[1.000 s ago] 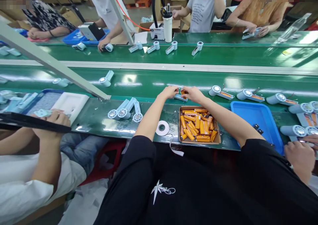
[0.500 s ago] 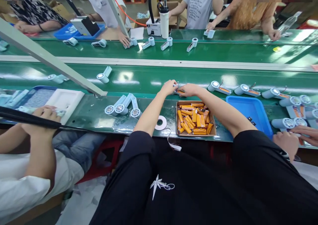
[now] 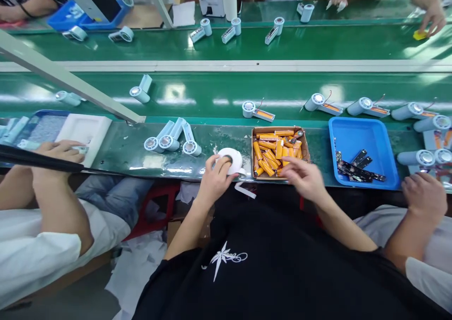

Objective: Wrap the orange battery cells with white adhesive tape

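My left hand (image 3: 216, 176) is closed on a roll of white tape (image 3: 236, 156), with fingers at its core; a loose tape strip (image 3: 245, 189) hangs over the bench's front edge. At the right side of a cardboard box (image 3: 254, 173), my right hand (image 3: 306, 178) has its fingers apart, with nothing visible in them. Orange-wrapped battery cells (image 3: 270, 162) fill the box. Beyond it, on the green belt, lies a light blue handheld-fan-like housing (image 3: 249, 109) with an orange cell in its handle and a thin wire sticking up.
Three light blue housings (image 3: 169, 142) lie on the bench at left. A blue tray (image 3: 363, 127) with black strip parts stands at right. More wired housings (image 3: 365, 106) line the belt. Co-workers' hands (image 3: 425, 193) are at both sides. A grey slanted post (image 3: 88, 92) crosses the left.
Both my hands have drawn back from the housing on the belt, the left to the tape roll, the right to the battery box. My view has tilted down, showing more of the blue tray's contents.
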Tool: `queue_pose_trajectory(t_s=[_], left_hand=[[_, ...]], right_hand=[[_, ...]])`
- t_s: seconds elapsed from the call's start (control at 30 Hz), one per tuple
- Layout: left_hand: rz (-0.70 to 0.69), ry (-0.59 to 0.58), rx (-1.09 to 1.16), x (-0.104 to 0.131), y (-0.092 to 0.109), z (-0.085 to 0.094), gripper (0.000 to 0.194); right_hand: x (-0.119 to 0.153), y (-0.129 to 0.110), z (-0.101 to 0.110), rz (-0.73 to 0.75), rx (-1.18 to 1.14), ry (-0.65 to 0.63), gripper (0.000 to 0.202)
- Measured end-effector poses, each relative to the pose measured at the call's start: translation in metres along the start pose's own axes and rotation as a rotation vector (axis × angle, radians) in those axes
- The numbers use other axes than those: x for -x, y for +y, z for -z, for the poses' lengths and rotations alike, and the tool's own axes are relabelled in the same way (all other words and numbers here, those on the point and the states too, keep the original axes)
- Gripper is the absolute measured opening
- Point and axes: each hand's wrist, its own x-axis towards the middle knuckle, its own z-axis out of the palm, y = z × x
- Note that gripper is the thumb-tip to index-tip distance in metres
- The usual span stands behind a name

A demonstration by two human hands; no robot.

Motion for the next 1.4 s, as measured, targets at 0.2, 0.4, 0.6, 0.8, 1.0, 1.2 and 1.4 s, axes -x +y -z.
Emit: queue_pose_trajectory(t_s=[0.2,0.4,0.6,0.8,1.0,1.2,1.4], left_hand=[[-0.111,0.049,0.108,-0.011,0.024,0.028,0.038],[0.015,0.244,0.039,-0.005,-0.002,0.025,0.03],[0.064,0.133,0.132,0.0,0.023,0.001,0.026],[0.012,0.075,0.134,-0.018,0.037,-0.009,0.024],[0.037,0.044,0.201,-0.02,0.042,-0.01,0.022],[0.085,0.157,0.377,-0.021,0.052,-0.017,0.049],[0.294,0.149,0.891,-0.031,0.066,-0.029,0.067]], right_hand=[[0.002,-0.036,-0.057,0.098,-0.009,-0.737,0.043],[-0.005,-0.018,-0.022,0.145,0.422,-0.83,0.034],[-0.036,-0.001,-0.024,0.028,0.888,-0.231,0.036],[-0.044,0.005,-0.055,0.042,1.073,-0.337,0.035],[-0.045,0.022,-0.038,-0.043,0.629,-0.191,0.024],[-0.038,0.02,-0.029,-0.101,-0.155,0.062,0.034],[-0.023,-0.013,-0.031,-0.025,-0.474,0.002,0.033]])
